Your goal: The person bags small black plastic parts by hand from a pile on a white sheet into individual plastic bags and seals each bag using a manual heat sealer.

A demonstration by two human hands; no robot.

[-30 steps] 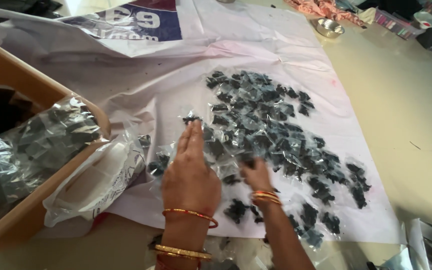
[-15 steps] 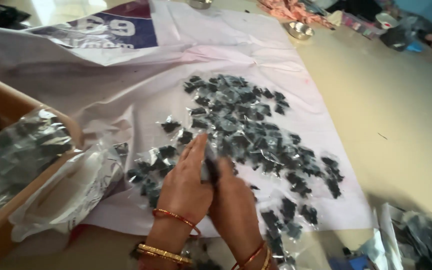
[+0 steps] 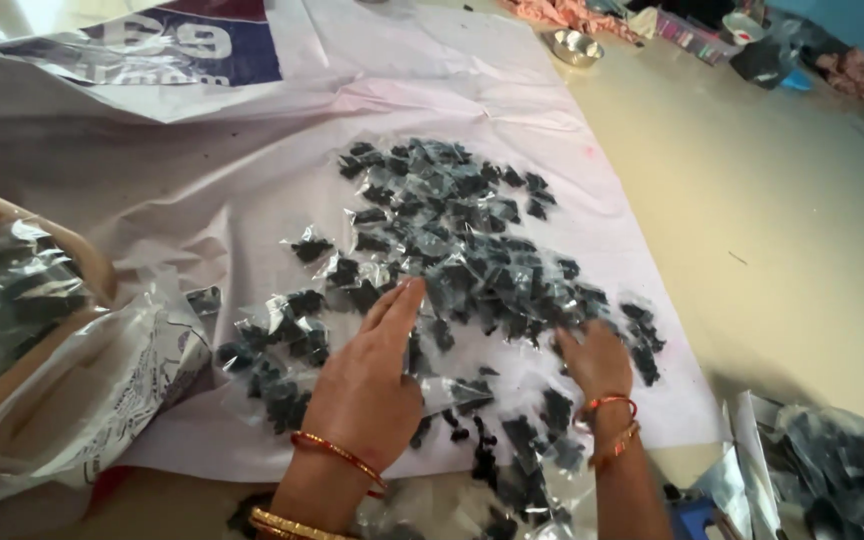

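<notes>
A heap of small clear packets with black pieces (image 3: 457,235) lies spread on a white plastic sheet (image 3: 232,190) on the floor. My left hand (image 3: 370,375) is flat, fingers together and stretched forward, resting on the packets at the heap's near left side. My right hand (image 3: 592,358) presses palm down on packets at the near right edge. Both wrists wear orange and gold bangles. Neither hand grips anything.
A cardboard box (image 3: 12,330) with a clear bag of packets stands at the left. A white printed bag (image 3: 92,400) lies beside it. More bagged packets (image 3: 832,470) sit at the lower right. A metal bowl (image 3: 574,47) rests far back.
My hands, pressed together half a second ago, have moved apart; the right went out to the heap's right edge, the left stayed near the middle.
</notes>
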